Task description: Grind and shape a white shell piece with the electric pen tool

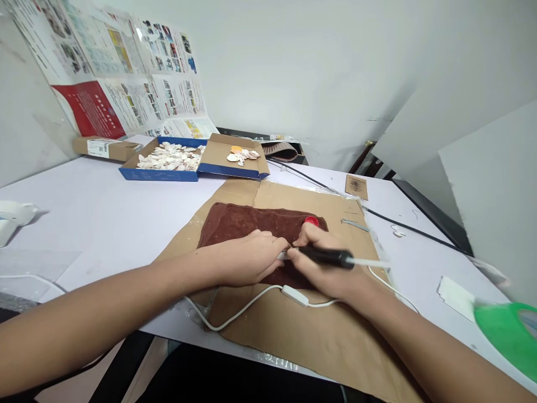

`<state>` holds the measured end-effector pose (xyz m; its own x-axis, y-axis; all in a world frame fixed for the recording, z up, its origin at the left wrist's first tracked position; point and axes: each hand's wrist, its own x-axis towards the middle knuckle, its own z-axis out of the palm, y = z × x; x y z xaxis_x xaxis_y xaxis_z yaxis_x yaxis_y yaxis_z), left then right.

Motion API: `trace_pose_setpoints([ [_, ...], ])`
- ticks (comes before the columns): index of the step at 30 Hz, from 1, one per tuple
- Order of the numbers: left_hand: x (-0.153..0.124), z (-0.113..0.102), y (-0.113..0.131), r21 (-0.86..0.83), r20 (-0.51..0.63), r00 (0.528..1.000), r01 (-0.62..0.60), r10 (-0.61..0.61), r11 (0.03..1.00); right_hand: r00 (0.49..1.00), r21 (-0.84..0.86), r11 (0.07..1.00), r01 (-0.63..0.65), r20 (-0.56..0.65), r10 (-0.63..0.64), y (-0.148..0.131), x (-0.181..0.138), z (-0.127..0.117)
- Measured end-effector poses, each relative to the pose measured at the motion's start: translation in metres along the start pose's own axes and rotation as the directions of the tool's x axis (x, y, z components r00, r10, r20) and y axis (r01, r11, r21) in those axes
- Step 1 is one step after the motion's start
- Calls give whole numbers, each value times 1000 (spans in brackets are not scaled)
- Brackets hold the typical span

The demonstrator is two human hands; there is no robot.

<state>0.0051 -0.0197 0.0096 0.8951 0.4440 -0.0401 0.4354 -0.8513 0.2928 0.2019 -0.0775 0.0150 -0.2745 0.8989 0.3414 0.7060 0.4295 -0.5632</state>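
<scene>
My right hand [321, 257] is closed in a pen grip around a pen-like tool with a black handle [327, 256]; a white cord-like length trails from its rear, blurred. The tool's tip is hidden between my hands. My left hand [255, 254] is closed, fingers pinching a small white piece [283, 255], mostly hidden. Both hands meet over a folded brown cloth [247, 221], fingertips nearly touching. Just beyond my right hand, a round red cap [311, 221] rests on the cloth. Underneath lies a sheet of brown cardboard [268, 330].
A blue box [159, 174] holds many flat white pieces; several more lie on its open lid [213, 154]. Tweezers [354, 225] lie right of the cloth. A white cord with an inline switch [296, 295] crosses in front. Green tape [503, 336] sits at the right.
</scene>
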Motion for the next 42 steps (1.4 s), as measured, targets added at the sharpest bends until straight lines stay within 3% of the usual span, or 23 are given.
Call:
trace_pose_setpoints([
  [3,-1,1,-1,-1,-14,1000,-18,18,1000,997,129,990,-63,-26,67,10,-4,-11],
  [7,0,3,-2,-36,-14,1000,-15,15,999,999,126,991,39,1,-39,18,-19,-14],
  [10,0,2,-1,-72,-4,1000,6,-7,997,997,142,988,65,29,-70,13,-24,-16],
  [14,0,-1,2,-116,-3,999,45,-46,992,1000,172,985,-5,27,0,3,-20,-24],
  [17,0,0,3,-134,-18,998,63,-66,989,999,143,989,38,27,-42,-2,-20,-27],
  [24,-1,-2,5,-170,-37,995,80,-88,982,994,77,993,95,-57,-90,-1,-25,-11],
  [30,-1,-3,5,-205,-26,997,61,-68,977,995,69,995,65,-84,-59,-2,-26,-4],
  [35,0,-2,3,-229,-48,996,63,-76,971,973,-96,973,211,-75,-218,-1,-26,-1],
  [39,0,-1,2,-179,-53,997,51,-62,983,916,-228,904,363,-94,-391,-1,-26,9],
  [42,0,1,1,-198,-77,996,34,-50,980,886,-250,874,417,-104,-452,-4,-26,15],
])
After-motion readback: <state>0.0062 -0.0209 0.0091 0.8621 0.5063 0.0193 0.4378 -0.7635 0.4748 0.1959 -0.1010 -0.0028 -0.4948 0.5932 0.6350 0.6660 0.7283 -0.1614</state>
